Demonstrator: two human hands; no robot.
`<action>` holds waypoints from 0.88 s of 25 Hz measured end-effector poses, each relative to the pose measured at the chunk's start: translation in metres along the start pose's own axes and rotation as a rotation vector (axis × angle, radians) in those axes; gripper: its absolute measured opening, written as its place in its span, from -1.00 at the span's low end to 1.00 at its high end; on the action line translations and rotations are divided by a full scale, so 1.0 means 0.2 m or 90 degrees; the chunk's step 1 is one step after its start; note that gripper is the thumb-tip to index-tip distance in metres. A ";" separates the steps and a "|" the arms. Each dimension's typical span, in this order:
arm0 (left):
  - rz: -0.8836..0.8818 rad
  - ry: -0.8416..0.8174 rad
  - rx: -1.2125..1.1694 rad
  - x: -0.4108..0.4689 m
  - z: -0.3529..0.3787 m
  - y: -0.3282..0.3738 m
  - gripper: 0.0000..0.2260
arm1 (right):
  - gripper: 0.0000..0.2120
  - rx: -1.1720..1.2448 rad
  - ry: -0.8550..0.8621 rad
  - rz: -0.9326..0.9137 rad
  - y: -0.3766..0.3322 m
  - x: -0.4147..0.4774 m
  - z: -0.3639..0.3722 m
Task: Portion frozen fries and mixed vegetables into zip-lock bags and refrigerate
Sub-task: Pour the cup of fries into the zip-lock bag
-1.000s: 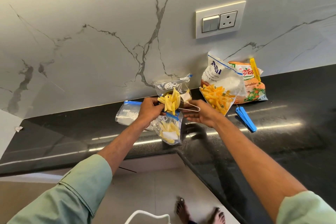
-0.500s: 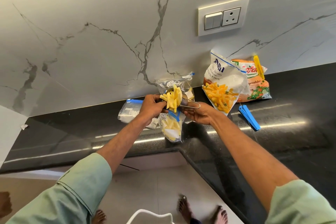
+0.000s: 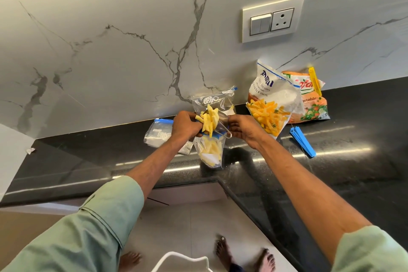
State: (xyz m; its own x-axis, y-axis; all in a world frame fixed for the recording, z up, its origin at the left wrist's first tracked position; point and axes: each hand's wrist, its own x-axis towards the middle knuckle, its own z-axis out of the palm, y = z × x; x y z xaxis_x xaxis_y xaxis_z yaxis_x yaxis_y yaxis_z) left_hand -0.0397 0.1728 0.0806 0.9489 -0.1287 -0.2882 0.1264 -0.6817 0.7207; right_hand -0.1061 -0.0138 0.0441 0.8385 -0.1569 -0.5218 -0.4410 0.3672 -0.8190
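My left hand (image 3: 185,126) grips the blue rim of a clear zip-lock bag (image 3: 210,153) that stands on the black counter (image 3: 331,172), partly filled with pale fries. My right hand (image 3: 242,129) holds a metal scoop (image 3: 221,130) tilted over the bag's mouth, with a heap of frozen fries (image 3: 208,120) on it. Behind stands a second zip-lock bag (image 3: 213,100). The white fries packet (image 3: 271,104) leans on the wall at right. Behind that packet sits the orange mixed vegetables packet (image 3: 312,104), closed with a yellow clip (image 3: 313,80).
A stack of flat empty zip-lock bags (image 3: 157,134) lies left of my left hand. A blue bag clip (image 3: 302,144) lies on the counter at right. A switch and socket plate (image 3: 272,19) is on the marble wall. The counter edge turns a corner near me; bare feet (image 3: 245,254) are below.
The scoop of fries has stayed over the bag's mouth, tipping slightly more. Both hands hold nearly the same places; the view has shifted a little.
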 end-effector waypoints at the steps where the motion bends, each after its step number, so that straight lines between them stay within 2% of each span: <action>1: -0.010 0.000 0.016 0.00 0.00 0.01 -0.92 | -0.81 0.005 0.010 -0.002 0.00 0.00 0.01; 5: -0.034 -0.020 0.047 0.01 0.01 0.06 -0.93 | -0.87 0.042 0.069 -0.013 0.00 0.00 0.05; 9: -0.060 -0.089 -0.087 -0.02 0.03 0.06 -0.84 | -0.88 0.034 0.100 -0.024 0.00 0.00 0.03; 10: -0.029 -0.061 -0.064 -0.02 0.04 0.06 -0.85 | -0.88 0.025 0.098 -0.029 0.00 0.00 0.02; 12: 0.080 0.030 0.071 -0.04 0.04 0.04 -0.83 | -0.90 -0.002 0.098 -0.054 0.00 -0.01 0.02; 14: 0.161 0.082 0.147 -0.06 0.06 0.03 -0.69 | -0.94 -0.036 0.113 -0.084 0.01 -0.01 0.03; 16: 0.214 0.087 0.201 -0.07 0.07 0.03 -0.54 | -0.93 -0.099 0.150 -0.110 0.03 0.00 0.04; 17: 0.240 0.084 0.234 -0.09 0.07 0.03 -0.54 | -0.92 -0.139 0.174 -0.124 0.04 0.00 0.04; 22: 0.279 0.060 0.367 -0.11 0.08 0.06 -0.68 | -0.88 -0.261 0.225 -0.196 0.04 -0.02 0.06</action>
State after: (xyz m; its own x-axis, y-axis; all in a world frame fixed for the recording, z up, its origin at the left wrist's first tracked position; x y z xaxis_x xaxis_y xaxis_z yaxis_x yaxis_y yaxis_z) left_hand -0.0643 0.1557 0.0858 0.9016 -0.4319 0.0242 -0.4182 -0.8561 0.3037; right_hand -0.1091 0.0013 0.0423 0.8205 -0.5200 -0.2373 -0.3418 -0.1136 -0.9329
